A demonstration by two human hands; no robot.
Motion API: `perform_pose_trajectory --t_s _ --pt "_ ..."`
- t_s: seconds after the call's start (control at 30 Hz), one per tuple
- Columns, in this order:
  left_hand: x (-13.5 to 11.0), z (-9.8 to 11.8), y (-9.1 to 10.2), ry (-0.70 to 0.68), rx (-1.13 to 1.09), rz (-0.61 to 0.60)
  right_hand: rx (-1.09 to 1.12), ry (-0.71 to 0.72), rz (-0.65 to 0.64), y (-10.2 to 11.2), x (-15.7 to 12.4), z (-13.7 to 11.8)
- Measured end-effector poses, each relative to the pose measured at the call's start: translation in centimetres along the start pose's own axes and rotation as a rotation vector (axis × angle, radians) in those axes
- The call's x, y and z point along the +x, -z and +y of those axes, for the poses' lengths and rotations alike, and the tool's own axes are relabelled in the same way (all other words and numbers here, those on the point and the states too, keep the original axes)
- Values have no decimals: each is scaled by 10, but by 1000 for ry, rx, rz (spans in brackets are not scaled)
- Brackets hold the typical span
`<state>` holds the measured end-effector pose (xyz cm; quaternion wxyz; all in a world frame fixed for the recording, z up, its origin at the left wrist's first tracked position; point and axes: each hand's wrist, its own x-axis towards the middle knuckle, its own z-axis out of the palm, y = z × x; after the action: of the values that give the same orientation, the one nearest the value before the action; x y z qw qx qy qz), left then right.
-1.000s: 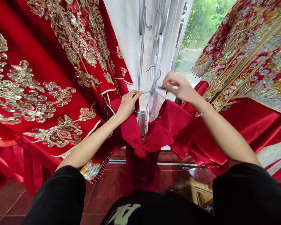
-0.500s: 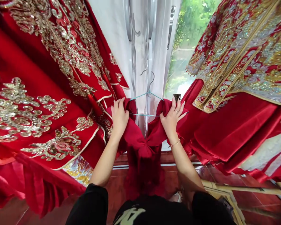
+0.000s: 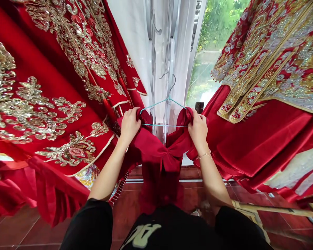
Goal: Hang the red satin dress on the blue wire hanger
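Note:
A dark red dress (image 3: 156,147) with a bow-like gather at the front hangs before me on a thin turquoise wire hanger (image 3: 169,98). My left hand (image 3: 130,125) is closed on the dress's left shoulder, by that end of the hanger. At the other shoulder, my right hand (image 3: 198,129) grips the cloth with its fingers curled. Between the hands, the hanger's lower bar crosses the open neckline. Its metal hook points upward in front of a pale metal rack. The lower skirt falls into shadow by my body.
Red garments with gold sequin embroidery (image 3: 74,151) hang close on the left. A beaded red and gold jacket (image 3: 276,66) hangs on the right, over a red satin skirt (image 3: 250,142). Behind are a metal rack (image 3: 171,52) and a window (image 3: 211,45). A wooden frame (image 3: 276,209) stands low right.
My right hand's fingers were spread and have now closed round the right shoulder. Both shoulders of the dress have moved slightly apart, and the hanger's ends show more.

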<state>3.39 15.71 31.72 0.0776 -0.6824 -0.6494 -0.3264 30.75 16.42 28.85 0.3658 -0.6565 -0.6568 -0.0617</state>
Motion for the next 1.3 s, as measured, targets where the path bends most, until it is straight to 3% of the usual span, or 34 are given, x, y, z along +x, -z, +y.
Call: perform_pose_trajectory --t_s 0.13,0.37,0.53,0.77,1.1,1.3 --pt "-1 0 6 -21 -12 -41 -29 -57 -13 6 3 2" --pt "-11 4 11 -46 -15 -44 -16 4 5 2 3 10" --pt "-15 7 9 -30 -26 -33 -117 -17 -12 1 6 5" --pt "-9 -4 9 -52 -125 -43 -300 -23 -76 11 10 2" --pt "3 -22 17 -146 -225 -160 -386 -26 -88 26 -1 -1" --pt "15 -37 26 -223 -312 -291 -383 -19 -99 31 -6 -1"
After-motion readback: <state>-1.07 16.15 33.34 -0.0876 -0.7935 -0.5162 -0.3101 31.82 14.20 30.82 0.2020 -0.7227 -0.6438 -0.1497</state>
